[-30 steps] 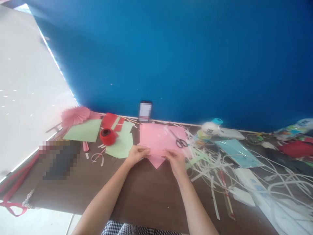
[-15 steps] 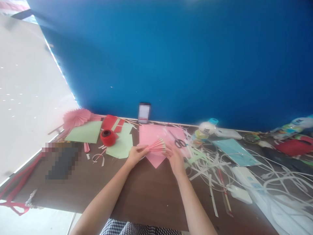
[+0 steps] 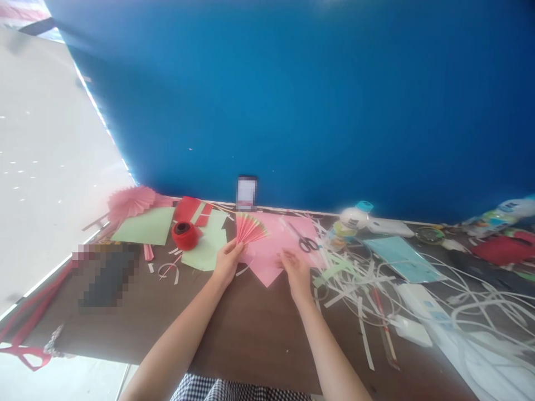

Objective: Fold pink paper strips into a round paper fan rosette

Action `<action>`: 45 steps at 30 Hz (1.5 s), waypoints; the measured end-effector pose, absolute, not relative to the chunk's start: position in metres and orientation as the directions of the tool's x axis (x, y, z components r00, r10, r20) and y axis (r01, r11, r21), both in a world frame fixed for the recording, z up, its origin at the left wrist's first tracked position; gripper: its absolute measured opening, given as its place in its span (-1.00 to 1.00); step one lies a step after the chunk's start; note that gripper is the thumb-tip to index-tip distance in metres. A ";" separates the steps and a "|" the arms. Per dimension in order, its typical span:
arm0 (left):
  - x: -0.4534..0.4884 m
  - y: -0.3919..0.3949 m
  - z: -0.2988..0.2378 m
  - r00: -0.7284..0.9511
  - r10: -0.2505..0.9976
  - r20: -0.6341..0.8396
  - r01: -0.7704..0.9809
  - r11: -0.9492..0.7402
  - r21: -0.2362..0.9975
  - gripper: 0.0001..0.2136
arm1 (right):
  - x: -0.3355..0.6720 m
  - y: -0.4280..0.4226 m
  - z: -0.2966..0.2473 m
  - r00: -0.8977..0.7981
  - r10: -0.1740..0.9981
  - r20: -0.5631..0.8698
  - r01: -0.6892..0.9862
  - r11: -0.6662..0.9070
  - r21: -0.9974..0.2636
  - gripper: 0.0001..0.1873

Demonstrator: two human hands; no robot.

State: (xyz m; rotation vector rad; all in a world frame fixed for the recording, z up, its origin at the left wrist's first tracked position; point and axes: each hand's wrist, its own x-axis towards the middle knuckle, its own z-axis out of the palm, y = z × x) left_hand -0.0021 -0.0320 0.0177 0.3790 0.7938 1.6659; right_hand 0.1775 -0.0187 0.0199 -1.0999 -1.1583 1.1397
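Observation:
My left hand [image 3: 228,262] pinches the base of a small pleated pink paper fan [image 3: 249,227] and holds it upright, spread open, above the table. My right hand [image 3: 293,268] rests on a flat pink paper sheet [image 3: 279,239] lying on the brown table [image 3: 234,328], its fingers loosely curled with nothing in them. Black-handled scissors [image 3: 306,239] lie on the same sheet just beyond my right hand.
A red tape roll [image 3: 184,234], green paper sheets [image 3: 144,225] and a larger pink fan [image 3: 130,201] lie at the left. A phone [image 3: 246,192] leans on the blue wall. White paper strips [image 3: 368,278], a glue bottle [image 3: 354,218] and a light blue sheet [image 3: 403,259] clutter the right.
The folded pink strip held flat by both hands was let go by my right hand; my left hand lifted it upright and it fanned open.

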 end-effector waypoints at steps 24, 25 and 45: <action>0.009 -0.051 0.027 0.003 0.999 -0.050 -0.431 0.047 0.901 -0.68 | 0.152 -0.040 0.032 0.020 0.982 0.190 -0.105 0.191 -0.976 -0.54; 0.010 -0.051 0.028 -0.002 0.998 -0.065 -0.476 0.056 0.878 -0.68 | 0.154 -0.039 0.031 0.026 0.981 0.192 -0.103 0.194 -0.976 -0.55; 0.002 -0.046 0.022 -0.314 0.943 -0.113 -0.553 -0.085 0.829 -0.73 | 0.170 -0.032 0.030 -0.119 0.968 0.220 -0.087 0.211 -0.974 -0.63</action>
